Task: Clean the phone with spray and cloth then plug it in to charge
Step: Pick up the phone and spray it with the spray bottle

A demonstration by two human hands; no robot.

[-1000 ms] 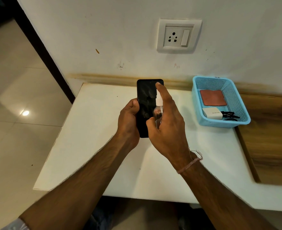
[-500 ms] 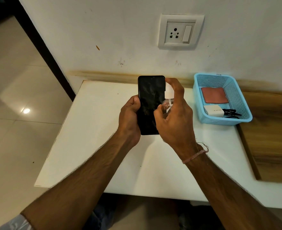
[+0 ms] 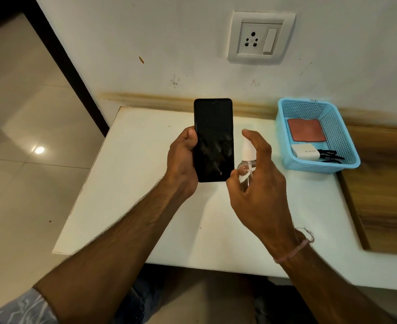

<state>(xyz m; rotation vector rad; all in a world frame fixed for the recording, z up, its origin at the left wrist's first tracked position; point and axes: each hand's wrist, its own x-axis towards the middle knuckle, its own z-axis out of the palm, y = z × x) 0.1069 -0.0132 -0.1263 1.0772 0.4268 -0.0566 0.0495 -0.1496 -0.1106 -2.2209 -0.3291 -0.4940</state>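
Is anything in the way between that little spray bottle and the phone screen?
Nothing visible. The right hand holds the spray bottle just right of the phone, which the left hand grips by its left edge. The dark screen faces up, uncovered.

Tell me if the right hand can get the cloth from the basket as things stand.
Probably not yet. The right hand is full, gripping the spray bottle. The way itself looks free: the cloth lies uncovered in the open basket just right of that hand, apart from the charger.

Spray bottle (image 3: 246, 164) body behind right hand (image 3: 258, 183)
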